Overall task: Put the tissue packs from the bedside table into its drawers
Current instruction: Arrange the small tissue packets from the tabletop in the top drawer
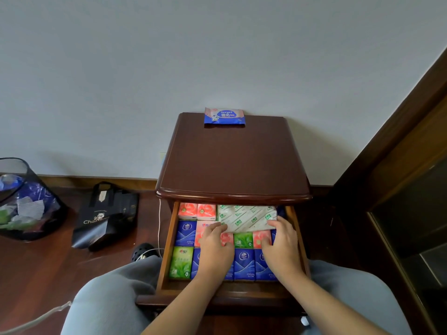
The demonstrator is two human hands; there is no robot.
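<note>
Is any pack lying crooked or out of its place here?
Yes. The big white pack lies askew on the neat small packs in the drawer. One blue pack remains on the tabletop.

**Where things sit at the table**

The drawer [169, 238] stands pulled out under the table [237, 160] top, packed with small tissue packs [244, 263] in rows. A larger pack [246, 217] lies on top of them at the back right, with the left hand [214, 247] and right hand [283, 245] at its near edge. One wipes pack [224, 116] stands on the table top against the wall [217, 56]. On the floor [36, 269] to the left sit a bag [106, 216] and, farther left, a bin [24, 199].
</note>
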